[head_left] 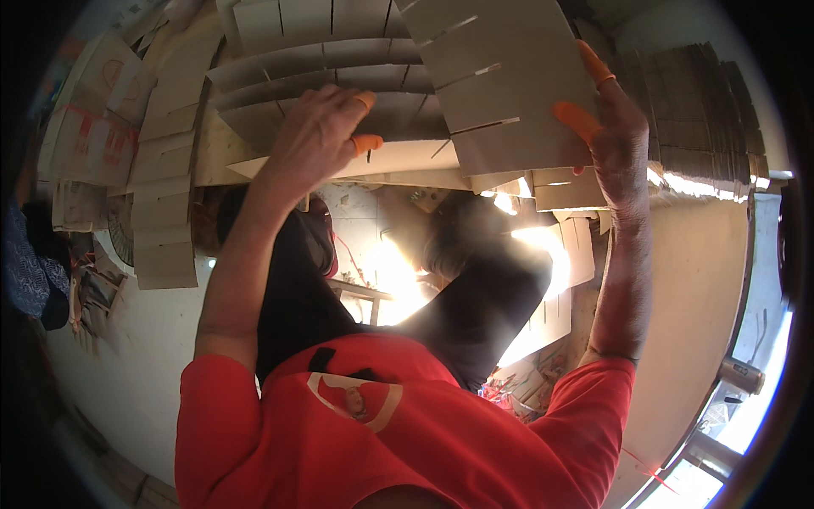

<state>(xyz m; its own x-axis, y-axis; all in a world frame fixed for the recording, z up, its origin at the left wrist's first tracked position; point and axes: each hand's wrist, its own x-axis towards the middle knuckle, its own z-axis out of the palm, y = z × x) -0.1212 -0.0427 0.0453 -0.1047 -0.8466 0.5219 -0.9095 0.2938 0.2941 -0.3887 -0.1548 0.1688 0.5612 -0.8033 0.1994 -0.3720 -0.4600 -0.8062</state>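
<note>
My right hand (617, 127) grips the right edge of a slotted cardboard sheet (509, 93), with the thumb on its face. The sheet is held tilted, and its cut slots point in from its left edge. My left hand (315, 127) is over several slotted cardboard strips (390, 109) that stand in rows. Its thumb and forefinger are apart, with nothing visible between them; its other fingers are partly hidden. Orange finger covers sit on the thumb and forefinger of both hands. A flat cardboard piece (407, 159) lies along the near side of the rows.
A stack of cardboard sheets (699, 110) stands at the right. On the left are a column of slotted cardboard (164, 212) and a printed carton (97, 110). More slotted cardboard (547, 327) lies low beside my leg. Bright light glares between my knees.
</note>
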